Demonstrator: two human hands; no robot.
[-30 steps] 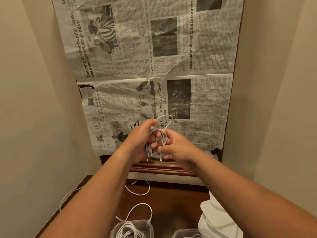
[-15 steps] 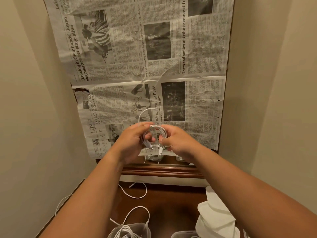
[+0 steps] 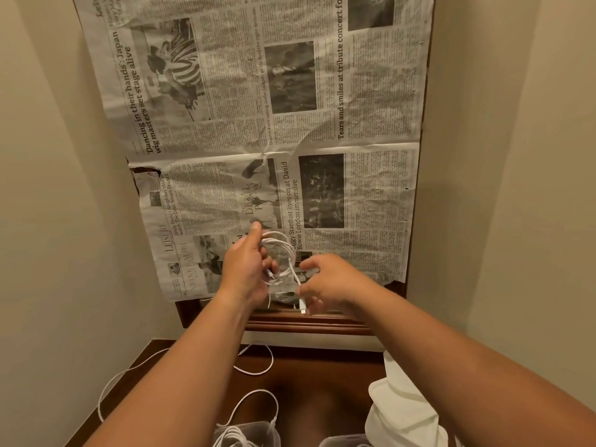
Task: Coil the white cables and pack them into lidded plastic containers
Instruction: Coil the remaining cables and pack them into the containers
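Note:
My left hand (image 3: 246, 269) grips a coiled white cable (image 3: 280, 253) held up in front of the newspaper-covered mirror. My right hand (image 3: 329, 283) pinches the cable's loose end by its plug (image 3: 302, 306), just right of the coil. Below, on the dark wooden table (image 3: 322, 382), a clear plastic container (image 3: 248, 435) holds another white cable, part of which loops out over the rim. A second clear container (image 3: 342, 441) shows only its rim at the bottom edge. A loose white cable (image 3: 254, 371) lies on the table near the back.
Newspaper sheets (image 3: 258, 108) cover the mirror ahead, with a wooden frame (image 3: 306, 325) along its bottom. Beige walls close in on both sides. A pile of white plastic lids or bags (image 3: 403, 411) sits at the table's right. Another white cable (image 3: 113, 382) trails off the left edge.
My right hand has drawn away from the coil to the right and down, pulling the plug end out. The left hand's fingers have shifted up along the coil. The camera tilted slightly.

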